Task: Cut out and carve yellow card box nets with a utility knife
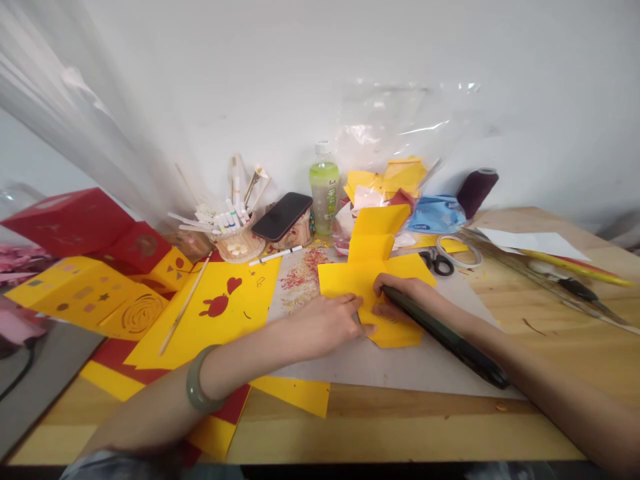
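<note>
Curled around a long dark tool (453,340), my right hand (407,293) has it firmly filled; one end sits at my fingers over the folded yellow card (340,277), the other slants toward the tabletop's (435,427) front edge. I cannot tell exactly what tool it is. My left hand (327,325) pinches nothing — its fingers lie stretched out across the card's near left part.

That card lies around the middle of the tabletop, on a pale sheet (360,369), with one flap rising toward the back edge. I judge it light and fairly stiff across its panels, but easy to crease at the folds, and smooth enough to slide. Flat fingertips on a broad panel beside a fold should hold it best — the raised flap would likely bend if squeezed.

Just beyond the card's right side are black-handled scissors (434,262) and a tape roll (477,257). Along the tabletop's back edge stand a green bottle (325,193), a phone (283,217) resting on a small basket (297,235), and a marker basket (237,248). Toward the left edge, a yellow sheet bears a red rabbit shape (218,306).
</note>
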Demonstrator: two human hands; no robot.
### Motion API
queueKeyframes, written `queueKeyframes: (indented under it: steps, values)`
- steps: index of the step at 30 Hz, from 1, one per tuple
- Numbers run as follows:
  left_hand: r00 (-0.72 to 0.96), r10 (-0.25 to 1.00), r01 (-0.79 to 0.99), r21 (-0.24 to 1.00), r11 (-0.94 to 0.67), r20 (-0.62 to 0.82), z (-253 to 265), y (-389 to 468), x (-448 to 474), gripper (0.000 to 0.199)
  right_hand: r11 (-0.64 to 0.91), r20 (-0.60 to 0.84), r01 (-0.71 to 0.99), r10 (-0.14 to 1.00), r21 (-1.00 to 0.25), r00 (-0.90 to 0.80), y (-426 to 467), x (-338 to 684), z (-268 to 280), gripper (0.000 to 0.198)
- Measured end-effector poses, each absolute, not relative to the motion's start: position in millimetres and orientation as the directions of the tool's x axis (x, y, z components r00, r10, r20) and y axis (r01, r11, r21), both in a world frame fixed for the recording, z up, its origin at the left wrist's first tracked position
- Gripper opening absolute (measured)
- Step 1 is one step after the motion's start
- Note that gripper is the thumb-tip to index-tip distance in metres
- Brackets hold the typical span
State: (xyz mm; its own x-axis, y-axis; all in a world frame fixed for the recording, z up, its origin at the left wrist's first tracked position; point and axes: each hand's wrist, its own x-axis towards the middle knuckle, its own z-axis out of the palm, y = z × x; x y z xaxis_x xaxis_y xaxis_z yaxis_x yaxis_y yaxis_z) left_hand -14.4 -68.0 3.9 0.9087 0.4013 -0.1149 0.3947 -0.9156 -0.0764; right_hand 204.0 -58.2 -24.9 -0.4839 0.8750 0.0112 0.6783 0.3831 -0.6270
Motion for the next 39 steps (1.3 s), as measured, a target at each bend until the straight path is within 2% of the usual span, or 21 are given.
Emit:
queueKeyframes:
  steps: [4, 11, 18, 25, 34, 39]
  values:
    - [0.908, 0.404, 0.397, -0.079, -0.914, -0.109, 2.6, -67.6, -14.8, 0.034, 0.385, 0.019, 0.696, 0.882, -0.606, -0.471, -59.1, 202.7, -23.7, 0.010]
    - [0.909, 0.412, 0.414, 0.011, -0.910, -0.069, 0.1, -67.6, -16.6, 0.034, 0.391, 0.025, 0.710, 0.884, -0.586, -0.466, -58.8, 201.4, -22.5, 0.011]
    - [0.906, 0.418, 0.420, 0.016, -0.907, -0.073, 0.3, -67.9, -16.2, 0.035, 0.400, 0.046, 0.697, 0.882, -0.595, -0.468, -57.5, 202.5, -26.4, 0.011]
    - [0.913, 0.399, 0.395, -0.054, -0.917, -0.082, 0.2, -67.7, -16.7, 0.039, 0.389, 0.044, 0.686, 0.886, -0.614, -0.462, -57.9, 203.1, -25.1, 0.011]
    - [0.913, 0.393, 0.387, -0.068, -0.919, -0.113, 3.0, -67.6, -14.9, 0.040, 0.411, 0.066, 0.642, 0.869, -0.647, -0.490, -56.5, 205.0, -28.2, 0.013]
    - [0.909, 0.403, 0.399, -0.060, -0.915, -0.106, 1.4, -67.4, -15.7, 0.039, 0.359, 0.103, 0.638, 0.910, -0.682, -0.402, -58.7, 201.5, -22.4, 0.010]
